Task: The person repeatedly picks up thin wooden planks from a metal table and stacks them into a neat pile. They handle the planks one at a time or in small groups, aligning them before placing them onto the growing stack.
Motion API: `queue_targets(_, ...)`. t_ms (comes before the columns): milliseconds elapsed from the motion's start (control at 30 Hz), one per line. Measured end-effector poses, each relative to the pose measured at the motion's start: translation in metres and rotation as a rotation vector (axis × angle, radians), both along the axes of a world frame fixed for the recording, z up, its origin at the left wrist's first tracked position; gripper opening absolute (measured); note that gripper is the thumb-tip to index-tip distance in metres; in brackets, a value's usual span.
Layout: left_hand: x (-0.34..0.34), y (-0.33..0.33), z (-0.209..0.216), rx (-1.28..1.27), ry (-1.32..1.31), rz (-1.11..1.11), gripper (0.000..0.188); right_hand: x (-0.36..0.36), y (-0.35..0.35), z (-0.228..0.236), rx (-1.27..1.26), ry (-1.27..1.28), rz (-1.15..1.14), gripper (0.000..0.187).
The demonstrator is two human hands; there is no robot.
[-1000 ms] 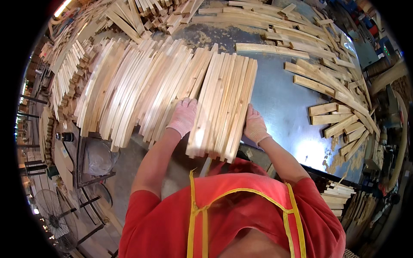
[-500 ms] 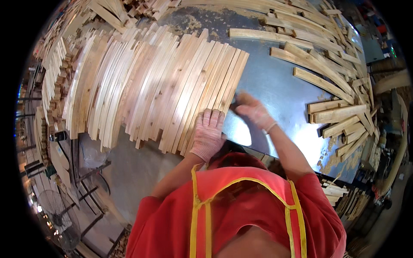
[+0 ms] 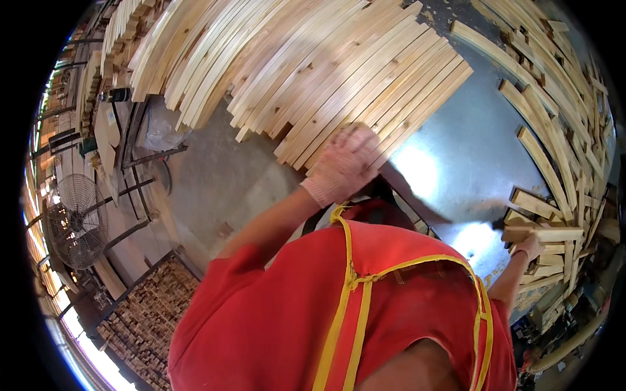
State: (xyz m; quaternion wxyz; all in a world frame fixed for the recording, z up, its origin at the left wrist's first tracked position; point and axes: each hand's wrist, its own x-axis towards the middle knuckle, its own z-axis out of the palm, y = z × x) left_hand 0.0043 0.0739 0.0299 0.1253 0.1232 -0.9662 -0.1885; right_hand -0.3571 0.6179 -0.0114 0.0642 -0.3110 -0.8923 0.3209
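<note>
My left hand [image 3: 344, 159], in a pale work glove, rests on the near ends of a wide row of wooden strips [image 3: 313, 91]. Its fingers lie over the strips and are not wrapped round any single one. The strips lie side by side, their near ends uneven. Far over to the right, my right hand [image 3: 529, 246], also gloved, is closed at a short wooden strip [image 3: 546, 234] on the edge of a loose heap. Part of its fingers is hidden behind that strip.
A shiny metal table [image 3: 450, 150] lies between the row and the scattered wood pieces [image 3: 538, 124] on the right. A floor fan [image 3: 77, 221] stands at the left beside a metal frame. A dense stack of wood ends [image 3: 153, 313] sits low on the left.
My right hand has moved from beside the row rightward to the loose heap and closed at a strip. My left hand stays on the row. The whole view has shifted and turned.
</note>
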Motion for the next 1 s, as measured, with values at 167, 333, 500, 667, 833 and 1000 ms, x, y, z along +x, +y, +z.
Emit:
queue_targets(167,0.098,-0.059,-0.019,0.229,0.090,0.358,0.064,0.095,-0.034,-0.046,-0.081,0.086,0.420,0.066)
queue_targets(333,0.182,-0.103,-0.016,0.386,0.095,0.776,0.070,0.030,-0.093,-0.081,-0.449,-0.086,0.139,0.066)
queue_targets(500,0.223,-0.135,-0.037,0.660,-0.027,0.889,0.071,-0.048,-0.068,-0.132,-1.116,0.044,-0.314,0.038)
queue_targets(667,0.214,-0.168,-0.061,0.881,0.149,1.017,0.073,0.036,-0.147,-0.127,-1.189,-0.141,0.524,0.018)
queue_targets(833,0.158,-0.204,-0.101,1.521,0.635,1.145,0.052,0.169,-0.339,-0.068,-1.132,-0.127,0.733,0.055)
queue_targets(1000,0.155,-0.141,-0.086,1.629,0.615,1.019,0.035,0.178,-0.393,-0.024,-0.918,-0.116,0.651,0.086)
